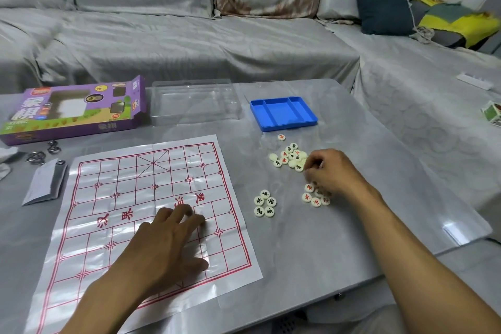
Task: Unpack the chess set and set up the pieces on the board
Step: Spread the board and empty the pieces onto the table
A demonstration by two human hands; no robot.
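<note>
Grey glossy table (271, 266) carries everything we see. Our left hand (165, 241) lies palm-down on the board sheet (151, 214), fingers straight and spread, pressing the sheet flat near its middle river line; forearm comes in from the table's near edge. The sheet is a white plastic one with red grid lines, lying at the table's near-left part, no pieces on it.

Our right hand (329, 173) reaches out over the right half of the table, knuckles up, fingers curled down into the pieces; it appears to pinch a piece, but we cannot tell which one, fingertips are hidden.

Pieces are cream discs in three lots, all right of the sheet: a mixed pile (290, 157) just left of the right hand, a red-lettered group (311, 198) under and touching that hand, and a dark-lettered group (265, 203) near the sheet's right edge. One stray piece (281, 137) sits between the pile and the blue tray (283, 113).

Blue tray sits toward the far edge, compartments bare. Clear plastic lid (195, 102) is beside it on the left. Purple box (73, 111) lies at the far-left corner, flap open. Metal rings (43, 152) and a folded leaflet (44, 184) lie by the left edge, near the sheet.
</note>
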